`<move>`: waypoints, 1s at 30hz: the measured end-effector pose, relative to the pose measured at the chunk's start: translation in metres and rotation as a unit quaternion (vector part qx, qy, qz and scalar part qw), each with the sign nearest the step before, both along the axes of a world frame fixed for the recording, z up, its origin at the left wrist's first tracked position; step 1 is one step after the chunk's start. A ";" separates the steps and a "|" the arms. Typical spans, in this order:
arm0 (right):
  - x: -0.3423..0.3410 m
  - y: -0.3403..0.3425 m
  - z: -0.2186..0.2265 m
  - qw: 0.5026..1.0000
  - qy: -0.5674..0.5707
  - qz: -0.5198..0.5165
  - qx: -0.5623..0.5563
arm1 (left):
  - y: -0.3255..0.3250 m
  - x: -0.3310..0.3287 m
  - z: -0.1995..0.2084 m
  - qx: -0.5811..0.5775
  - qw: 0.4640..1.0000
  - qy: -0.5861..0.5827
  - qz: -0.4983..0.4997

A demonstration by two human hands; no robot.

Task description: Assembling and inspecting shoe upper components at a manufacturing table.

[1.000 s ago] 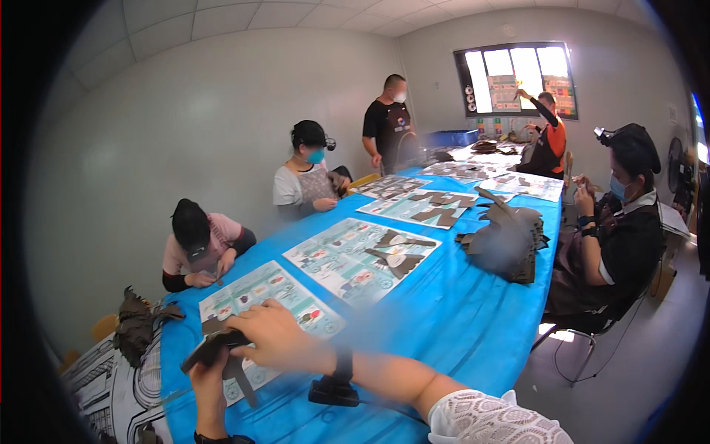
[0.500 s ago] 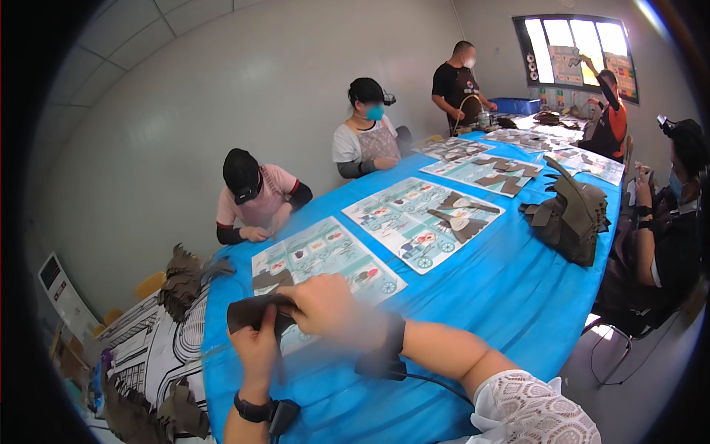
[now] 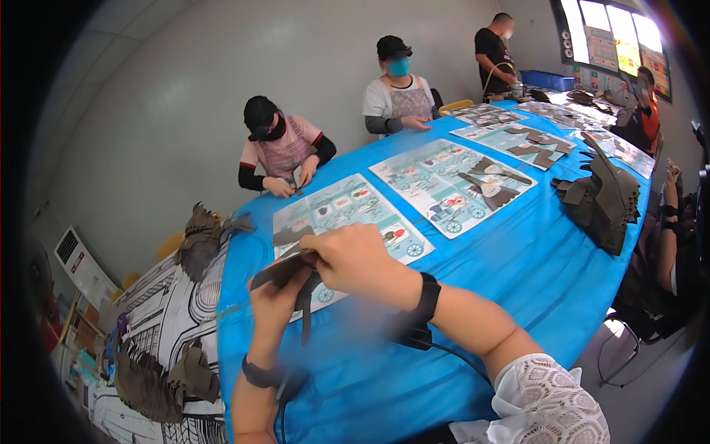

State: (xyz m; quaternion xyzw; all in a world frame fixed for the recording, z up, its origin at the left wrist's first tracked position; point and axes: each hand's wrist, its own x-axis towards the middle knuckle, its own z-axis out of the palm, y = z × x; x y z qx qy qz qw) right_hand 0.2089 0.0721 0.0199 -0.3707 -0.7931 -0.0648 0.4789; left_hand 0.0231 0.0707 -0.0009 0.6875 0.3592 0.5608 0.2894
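- My left hand (image 3: 277, 296) and right hand (image 3: 355, 259) now meet, fingers clamped on the dark brown piece (image 3: 277, 270), near left over the blue table (image 3: 518, 259)
- a second ago it sat lower, beside the printed sheet (image 3: 344, 214); I judge I'm working it.

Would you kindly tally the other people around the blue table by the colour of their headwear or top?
Person in black cap and pink top: 1
Person in black cap and white top: 1
Person standing in black top: 1
Person in orange top: 1
Total: 4
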 end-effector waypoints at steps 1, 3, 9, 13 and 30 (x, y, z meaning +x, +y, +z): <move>0.001 0.000 0.000 1.000 0.006 -0.010 -0.001 | 0.001 0.002 -0.001 0.017 1.000 -0.009 0.004; 0.002 -0.001 0.003 1.000 -0.001 -0.011 -0.024 | 0.005 -0.003 -0.002 0.018 1.000 0.005 -0.009; 0.002 -0.004 0.007 0.997 0.032 -0.025 -0.063 | 0.005 -0.005 -0.001 0.009 0.999 0.016 -0.035; 0.004 0.003 0.001 1.000 0.014 0.017 -0.002 | 0.004 0.003 -0.004 -0.012 1.000 0.011 -0.025; 0.009 0.005 0.006 0.998 -0.032 -0.002 -0.050 | 0.010 0.006 -0.026 0.020 0.999 0.024 -0.037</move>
